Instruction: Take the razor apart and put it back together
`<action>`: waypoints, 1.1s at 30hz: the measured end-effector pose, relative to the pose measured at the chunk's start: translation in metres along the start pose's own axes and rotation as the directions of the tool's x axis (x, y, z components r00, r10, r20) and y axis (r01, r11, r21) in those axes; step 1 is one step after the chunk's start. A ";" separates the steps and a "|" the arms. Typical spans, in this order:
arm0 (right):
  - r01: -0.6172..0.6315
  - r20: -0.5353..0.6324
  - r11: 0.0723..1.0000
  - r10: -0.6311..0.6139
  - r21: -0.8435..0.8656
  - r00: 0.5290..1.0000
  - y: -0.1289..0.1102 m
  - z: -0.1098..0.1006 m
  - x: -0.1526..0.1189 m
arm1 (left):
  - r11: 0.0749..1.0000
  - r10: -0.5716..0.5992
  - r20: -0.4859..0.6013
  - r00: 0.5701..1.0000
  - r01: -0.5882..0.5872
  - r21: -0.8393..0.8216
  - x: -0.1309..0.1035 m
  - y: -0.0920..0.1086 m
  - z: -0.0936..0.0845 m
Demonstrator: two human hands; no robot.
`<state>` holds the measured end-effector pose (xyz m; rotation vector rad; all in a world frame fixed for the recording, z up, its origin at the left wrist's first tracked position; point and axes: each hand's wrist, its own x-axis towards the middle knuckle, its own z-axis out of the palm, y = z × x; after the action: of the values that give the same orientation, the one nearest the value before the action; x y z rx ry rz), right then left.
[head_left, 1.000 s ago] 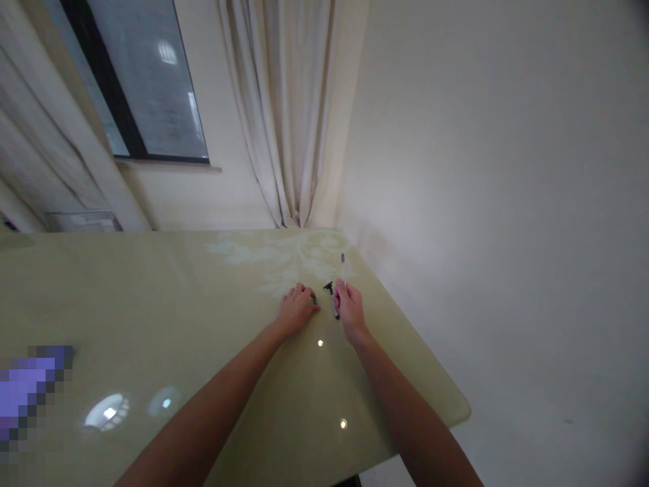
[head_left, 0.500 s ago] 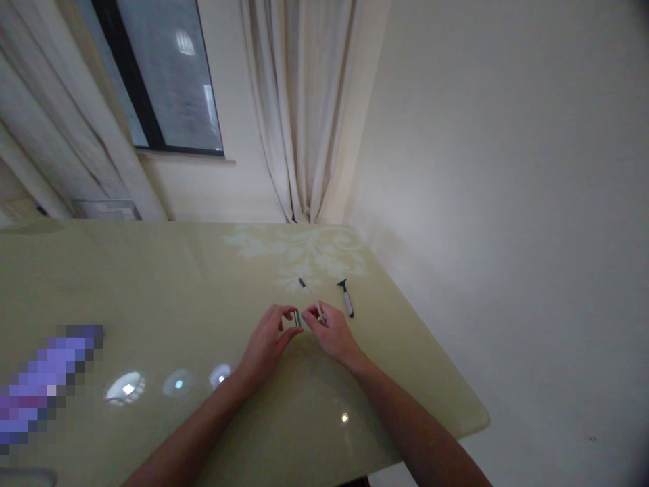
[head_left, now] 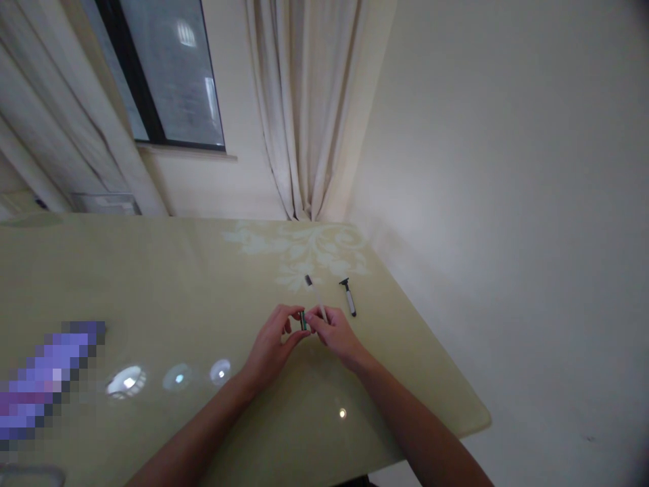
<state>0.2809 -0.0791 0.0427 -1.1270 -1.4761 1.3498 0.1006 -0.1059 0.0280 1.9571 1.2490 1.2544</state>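
The left hand pinches a small dark green piece, short and blocky, between thumb and forefinger; the other fingers curl loosely beneath. What the piece is cannot be made out at this size. The right hand meets it from the other side, its fingertips closed on the near end of a thin, pale stick that slants up and away from the knuckles and ends in a small dark tip. The green piece sits right at the spot where the two sets of fingertips come together, just above the table, and whether it touches the stick's near end is too fine to tell.

Just to the right of the right hand, apart from it, a razor lies flat on the table: a short black T-shaped head at the far end and a light grey handle with a dark tip pointing back toward the person.

Both forearms are bare and reach in from the lower edge. The table is glossy and pale yellow-green, with a rounded near-right corner, a whitish leafy pattern printed at the far side, and round reflections of lamps on its sheen. Behind it hang cream curtains in soft vertical folds beside a dark-framed window; a plain off-white wall fills the right.
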 end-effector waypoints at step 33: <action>-0.048 0.075 0.972 0.031 0.232 0.997 -0.012 0.005 -0.015 | 0.933 -0.091 -0.004 0.996 0.084 -0.350 -0.003 0.003 -0.011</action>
<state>0.2788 -0.0951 0.0542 -0.9703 -1.3091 1.5607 0.0912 -0.1109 0.0337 1.6211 1.0263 1.3487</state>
